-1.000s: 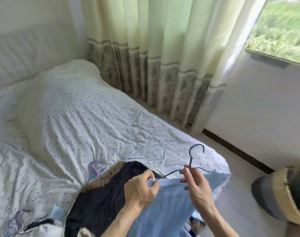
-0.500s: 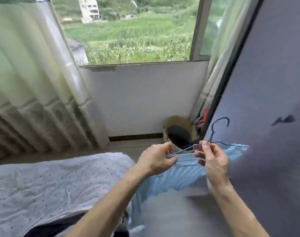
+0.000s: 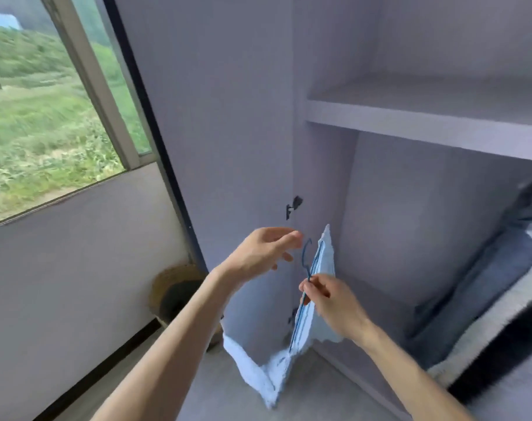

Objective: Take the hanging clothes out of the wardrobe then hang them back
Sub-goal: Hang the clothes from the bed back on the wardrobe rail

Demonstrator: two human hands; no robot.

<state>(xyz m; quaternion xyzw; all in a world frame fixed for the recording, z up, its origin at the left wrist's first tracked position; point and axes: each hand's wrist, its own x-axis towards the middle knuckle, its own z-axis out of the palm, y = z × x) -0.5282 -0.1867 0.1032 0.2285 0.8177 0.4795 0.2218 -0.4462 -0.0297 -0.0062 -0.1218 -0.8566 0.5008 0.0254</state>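
**Wardrobe open, blue top up for rehanging**

Wardrobe (image 3: 380, 208) fills most of the view: door (image 3: 228, 117) swung open on the left, one shelf (image 3: 425, 123) across the top of the bay. Window (image 3: 46, 101) on the far left looks onto green field. Dark and grey clothes (image 3: 486, 284) sit at the right edge of the lower bay. They look hung, but the rail is out of view. Woven basket (image 3: 173, 293) is on the floor by the wall.

Light-blue top (image 3: 323, 262) is on a blue wire hanger (image 3: 298, 316), held in front of the bay and turned edge-on, with the hem drooping toward the floor.

Right hand (image 3: 334, 302) pinches the hanger just below the hook. Left hand (image 3: 258, 253) is released, with fingers loosely spread just beside the hook and nothing in it.

Step, as I read it: hang-back phase, with this item about to go in.

Next move needs:
- hanger lifted and rotated so the hook faces the rail
- hook dropped over the rail left of the clothes already there
- left hand free to steady the top or part its neighbours
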